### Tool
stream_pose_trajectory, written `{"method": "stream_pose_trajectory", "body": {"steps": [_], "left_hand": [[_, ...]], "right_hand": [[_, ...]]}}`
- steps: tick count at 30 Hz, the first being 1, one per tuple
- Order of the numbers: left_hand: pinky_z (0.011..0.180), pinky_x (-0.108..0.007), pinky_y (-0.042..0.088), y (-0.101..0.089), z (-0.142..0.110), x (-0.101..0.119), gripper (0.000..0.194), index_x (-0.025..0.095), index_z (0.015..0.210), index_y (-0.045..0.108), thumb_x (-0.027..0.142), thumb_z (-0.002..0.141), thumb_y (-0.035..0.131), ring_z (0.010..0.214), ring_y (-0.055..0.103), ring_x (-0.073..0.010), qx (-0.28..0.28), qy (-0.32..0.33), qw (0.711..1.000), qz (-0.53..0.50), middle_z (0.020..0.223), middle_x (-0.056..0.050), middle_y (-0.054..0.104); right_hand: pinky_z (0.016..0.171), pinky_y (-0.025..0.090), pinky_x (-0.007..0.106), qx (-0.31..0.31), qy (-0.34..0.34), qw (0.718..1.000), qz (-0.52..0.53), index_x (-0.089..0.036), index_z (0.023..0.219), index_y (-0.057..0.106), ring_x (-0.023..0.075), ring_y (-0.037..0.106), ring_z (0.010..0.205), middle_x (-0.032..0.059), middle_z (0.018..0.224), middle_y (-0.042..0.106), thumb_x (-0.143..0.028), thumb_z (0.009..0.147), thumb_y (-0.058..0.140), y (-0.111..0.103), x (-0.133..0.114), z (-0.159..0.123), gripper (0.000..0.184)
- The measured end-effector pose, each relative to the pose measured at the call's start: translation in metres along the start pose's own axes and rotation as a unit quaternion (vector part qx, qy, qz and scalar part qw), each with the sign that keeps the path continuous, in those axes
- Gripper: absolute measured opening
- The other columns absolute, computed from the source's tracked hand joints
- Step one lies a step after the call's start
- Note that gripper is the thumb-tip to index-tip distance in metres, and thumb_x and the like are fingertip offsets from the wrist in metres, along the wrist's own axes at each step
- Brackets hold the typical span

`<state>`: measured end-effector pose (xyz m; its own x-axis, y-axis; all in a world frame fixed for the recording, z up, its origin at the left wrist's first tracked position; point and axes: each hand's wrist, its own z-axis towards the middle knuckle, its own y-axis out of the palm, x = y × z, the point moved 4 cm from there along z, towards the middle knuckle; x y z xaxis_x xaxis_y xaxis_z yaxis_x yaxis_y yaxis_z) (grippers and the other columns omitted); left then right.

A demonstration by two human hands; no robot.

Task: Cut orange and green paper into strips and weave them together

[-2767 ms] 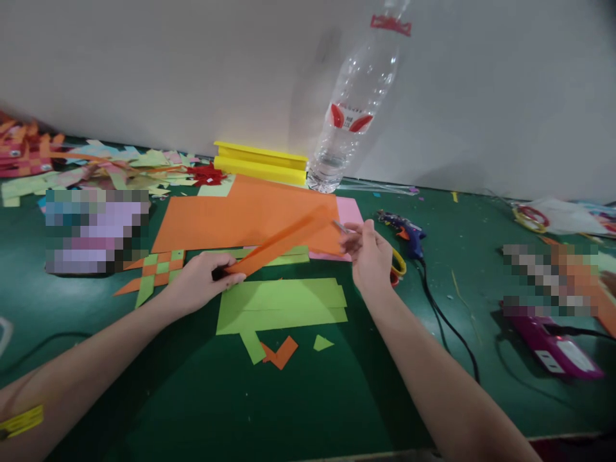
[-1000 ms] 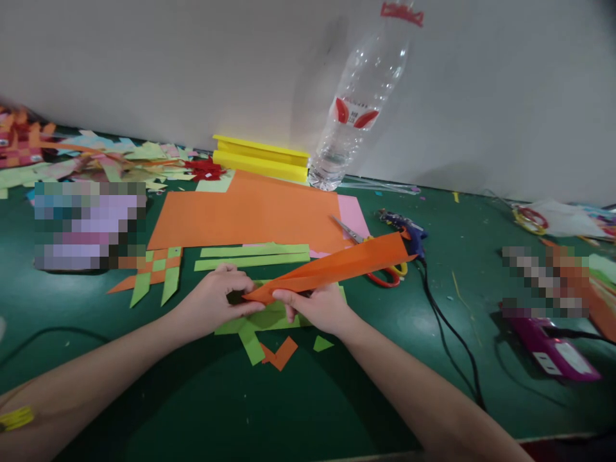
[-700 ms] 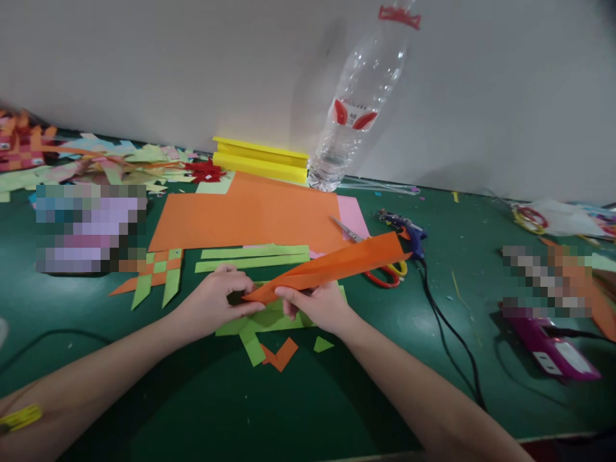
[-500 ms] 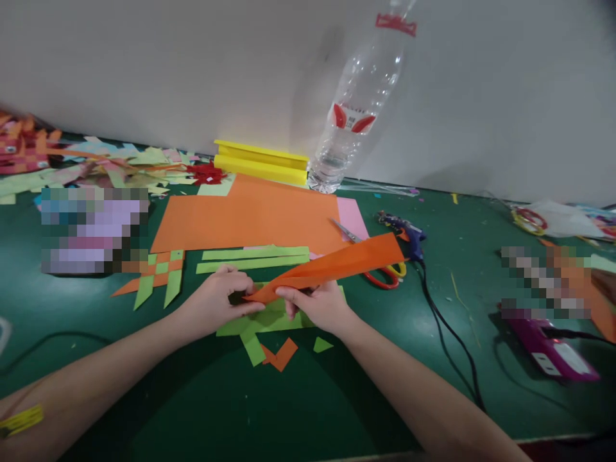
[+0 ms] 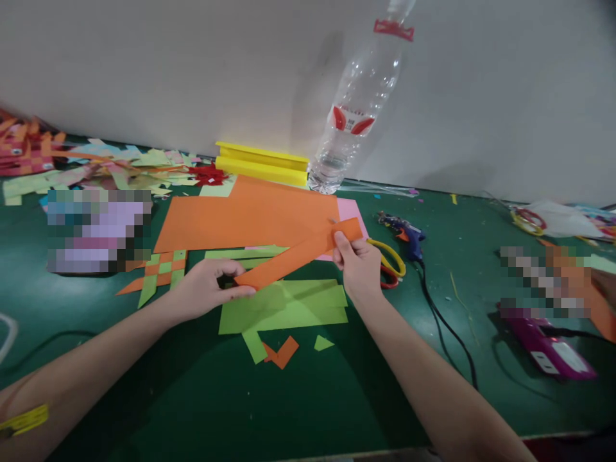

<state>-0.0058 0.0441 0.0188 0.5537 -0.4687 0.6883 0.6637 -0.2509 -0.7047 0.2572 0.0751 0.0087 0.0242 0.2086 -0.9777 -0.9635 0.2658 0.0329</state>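
A folded orange paper strip (image 5: 289,260) stretches slantwise between my hands, above green paper pieces. My left hand (image 5: 205,289) pinches its lower left end between thumb and fingers. Near the upper right end, my right hand (image 5: 359,263) grips it with the thumb on top. Beneath lie wide light-green paper strips (image 5: 298,314). Scissors (image 5: 392,260) with yellow and red handles lie beside my right hand, their blades mostly hidden behind the strip and hand. To the left of my left hand is a woven orange-and-green paper fish (image 5: 161,273).
A large orange sheet (image 5: 206,221) lies behind my hands. Further back are a yellow folded paper (image 5: 262,168) and a tilted plastic bottle (image 5: 353,115). A blue glue gun (image 5: 409,237) with a black cord and a purple power strip (image 5: 546,343) are on the right. Paper scraps (image 5: 115,163) heap up at left.
My right hand has slid up and right along the orange strip, towards its far end. The strip now lies flatter and straighter between my hands. My left hand keeps its end.
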Motion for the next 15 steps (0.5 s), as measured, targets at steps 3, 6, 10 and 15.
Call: {"method": "stream_pose_trajectory", "body": {"steps": [3,6,10,15], "left_hand": [[0.048,-0.021,0.042,0.002,-0.001,-0.009,0.036,0.018,0.064,0.051,0.047,0.083,0.059,0.053,0.051,-0.0111,-0.020,-0.048,0.998,-0.044,0.059,0.003,0.050],[0.048,-0.022,0.043,0.001,-0.002,-0.016,0.035,0.018,0.066,0.054,0.048,0.082,0.061,0.053,0.054,-0.0122,-0.009,-0.062,0.998,-0.029,0.061,0.002,0.056],[0.057,-0.027,0.051,-0.003,-0.002,-0.015,0.030,0.019,0.078,0.063,0.049,0.083,0.059,0.065,0.063,-0.0168,0.023,-0.038,0.999,0.003,0.079,-0.003,0.069],[0.076,-0.035,0.057,0.003,-0.005,-0.007,0.039,0.021,0.102,0.066,0.053,0.081,0.060,0.088,0.068,-0.0228,0.051,-0.054,0.997,-0.015,0.104,-0.008,0.071]], "right_hand": [[0.037,0.027,0.023,0.032,-0.007,0.999,-0.009,-0.021,0.044,0.039,0.0055,0.034,0.035,-0.0063,0.037,0.042,-0.047,0.075,0.070,-0.005,0.002,0.004,0.051],[0.038,0.028,0.023,0.046,-0.006,0.999,-0.016,-0.021,0.046,0.040,0.0059,0.036,0.036,-0.0069,0.038,0.042,-0.046,0.074,0.071,-0.007,0.004,0.004,0.049],[0.040,0.034,0.023,0.033,0.011,0.999,0.000,-0.021,0.051,0.047,0.0069,0.040,0.038,-0.0061,0.041,0.047,-0.047,0.072,0.072,-0.004,0.005,0.003,0.042],[0.047,0.044,0.023,0.015,0.028,0.999,0.008,-0.019,0.059,0.056,0.0086,0.051,0.042,-0.0038,0.046,0.056,-0.046,0.073,0.072,0.008,0.001,-0.011,0.035]]}}
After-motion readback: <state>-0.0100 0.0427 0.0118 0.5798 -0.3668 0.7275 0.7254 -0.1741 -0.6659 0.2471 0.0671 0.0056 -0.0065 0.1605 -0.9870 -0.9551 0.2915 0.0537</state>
